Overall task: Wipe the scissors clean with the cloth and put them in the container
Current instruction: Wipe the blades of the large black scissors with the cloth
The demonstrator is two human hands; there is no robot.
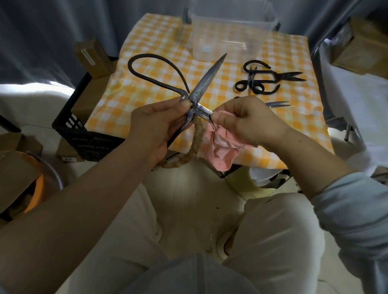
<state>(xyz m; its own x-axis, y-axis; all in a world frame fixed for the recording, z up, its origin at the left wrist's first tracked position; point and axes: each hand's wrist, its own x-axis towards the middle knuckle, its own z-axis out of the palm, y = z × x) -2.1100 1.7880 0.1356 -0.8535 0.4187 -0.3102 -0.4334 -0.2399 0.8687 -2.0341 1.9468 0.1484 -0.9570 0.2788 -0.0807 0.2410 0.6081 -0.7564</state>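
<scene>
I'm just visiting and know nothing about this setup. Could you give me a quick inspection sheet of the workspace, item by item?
Surface: yellow-and-white checked tablecloth, covering it fully.
Job's things: large dark metal scissors, open, held over the near edge; crumpled pink cloth wrapped on one blade; clear plastic container at the far edge; small black scissors lying on the tablecloth; another pair's tips showing behind the right hand.
Clutter: brown cardboard boxes and a black plastic crate left of the tablecloth.
Hands: left hand grips the large scissors near the pivot; right hand pinches the cloth round the blade.
Cables: nothing seen.
Surroundings: grey curtain behind.
</scene>
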